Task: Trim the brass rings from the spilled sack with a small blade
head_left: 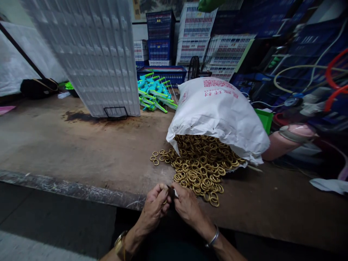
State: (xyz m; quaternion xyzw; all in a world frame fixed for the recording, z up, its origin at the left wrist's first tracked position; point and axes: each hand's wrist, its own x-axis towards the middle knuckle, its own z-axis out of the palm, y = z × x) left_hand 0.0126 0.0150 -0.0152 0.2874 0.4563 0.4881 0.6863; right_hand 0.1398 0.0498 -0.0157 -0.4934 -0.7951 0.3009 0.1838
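My left hand [155, 206] and my right hand [187, 206] meet at the near edge of the workbench [81, 152], fingers pinched together around a small dark part [171, 193]. A brass ring shows inside my left fingers. Just beyond my hands lies a heap of brass rings [199, 165] spilling out of a white sack [217, 112] lying on its side. A few loose rings [155, 158] are scattered to the left of the heap.
A tall stack of white plastic trays [92, 54] leans at the back left. Turquoise plastic parts [154, 93] lie behind the sack, before blue and white crates [190, 36]. A pink cylinder [288, 139], hoses and cables crowd the right side.
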